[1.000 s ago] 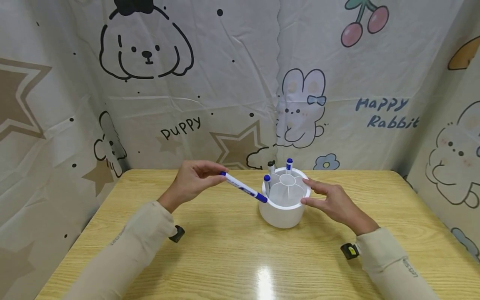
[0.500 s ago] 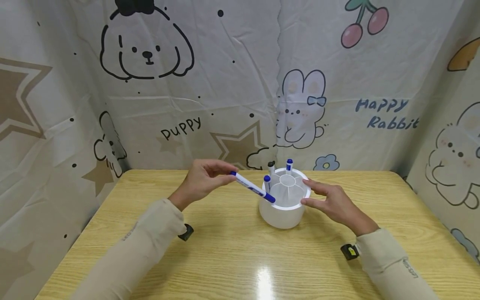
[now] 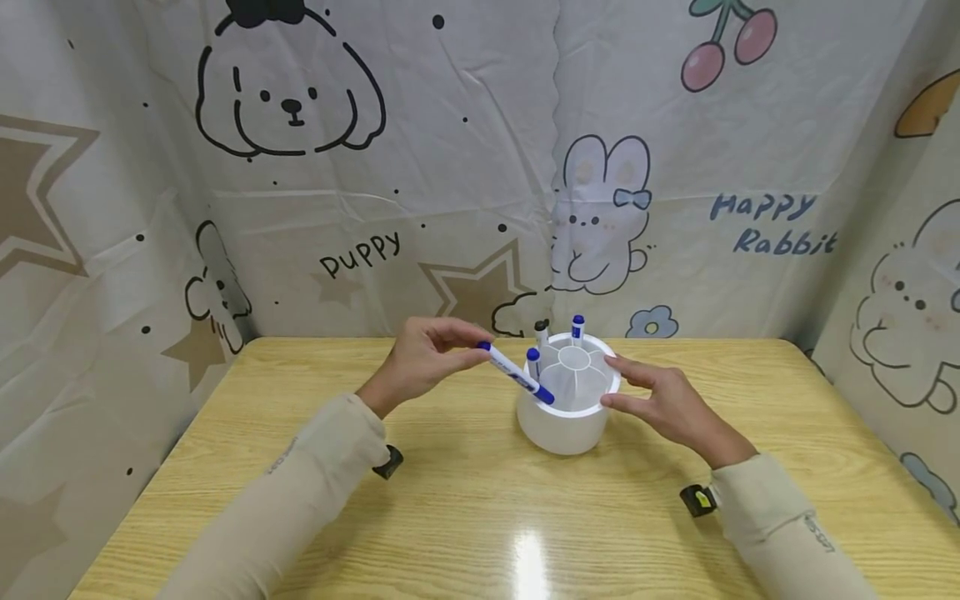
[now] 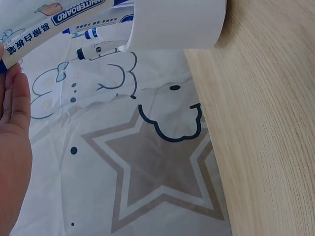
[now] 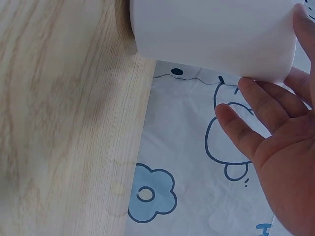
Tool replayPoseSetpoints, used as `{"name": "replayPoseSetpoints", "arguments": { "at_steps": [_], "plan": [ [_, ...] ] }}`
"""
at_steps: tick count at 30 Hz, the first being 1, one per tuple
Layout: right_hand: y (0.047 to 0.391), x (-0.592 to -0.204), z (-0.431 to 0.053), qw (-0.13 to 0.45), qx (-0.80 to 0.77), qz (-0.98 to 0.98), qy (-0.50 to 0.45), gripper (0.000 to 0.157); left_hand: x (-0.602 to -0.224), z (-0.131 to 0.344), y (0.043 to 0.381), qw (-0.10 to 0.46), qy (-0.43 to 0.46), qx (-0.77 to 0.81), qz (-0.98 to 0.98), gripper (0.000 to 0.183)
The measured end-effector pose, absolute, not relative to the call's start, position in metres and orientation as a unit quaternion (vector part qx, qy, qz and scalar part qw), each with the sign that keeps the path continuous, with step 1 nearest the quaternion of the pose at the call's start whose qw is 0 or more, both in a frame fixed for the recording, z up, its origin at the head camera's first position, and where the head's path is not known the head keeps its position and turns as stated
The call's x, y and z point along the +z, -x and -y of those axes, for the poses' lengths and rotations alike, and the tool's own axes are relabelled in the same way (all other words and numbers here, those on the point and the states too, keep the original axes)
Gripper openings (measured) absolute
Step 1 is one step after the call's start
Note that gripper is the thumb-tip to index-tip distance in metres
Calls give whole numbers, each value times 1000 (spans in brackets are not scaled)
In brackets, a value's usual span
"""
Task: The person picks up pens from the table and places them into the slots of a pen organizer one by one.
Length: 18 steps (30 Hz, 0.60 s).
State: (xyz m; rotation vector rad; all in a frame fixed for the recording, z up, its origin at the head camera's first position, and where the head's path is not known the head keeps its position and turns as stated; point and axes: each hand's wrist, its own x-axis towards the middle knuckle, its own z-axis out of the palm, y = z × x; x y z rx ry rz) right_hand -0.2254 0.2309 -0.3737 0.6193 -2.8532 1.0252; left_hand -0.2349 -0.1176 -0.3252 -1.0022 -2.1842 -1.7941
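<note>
In the head view my left hand (image 3: 423, 360) pinches a blue-capped whiteboard marker (image 3: 516, 372) by its upper end. The marker slants down to the right, its blue cap at the front left rim of a round white pen holder (image 3: 562, 431). Thumb and fingers of my right hand (image 3: 670, 404) hold the holder's right side at the rim. The right wrist view has the right hand (image 5: 290, 142) with fingertips and thumb against the holder's wall (image 5: 211, 34). "WHITEBOARD" is printed on the held marker (image 4: 56, 25) in the left wrist view.
Inside the divided holder stand two blue-capped markers, one at the left (image 3: 533, 363) and one at the back (image 3: 578, 327), and a black-capped marker (image 3: 542, 332). The wooden table (image 3: 450, 517) ends at a printed curtain (image 3: 465, 167) behind.
My left hand has moved right with the marker, bringing its lower cap from the holder's left edge to over the front left rim. My right hand and the holder keep their place.
</note>
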Motion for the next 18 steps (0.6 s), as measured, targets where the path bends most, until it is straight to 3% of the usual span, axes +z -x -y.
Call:
{"name": "replayPoseSetpoints", "arguments": {
  "at_steps": [18],
  "plan": [
    [226,-373,-231,23,328,921,-208,67,-327,97,237,36,318,-579,750,19]
  ]
}}
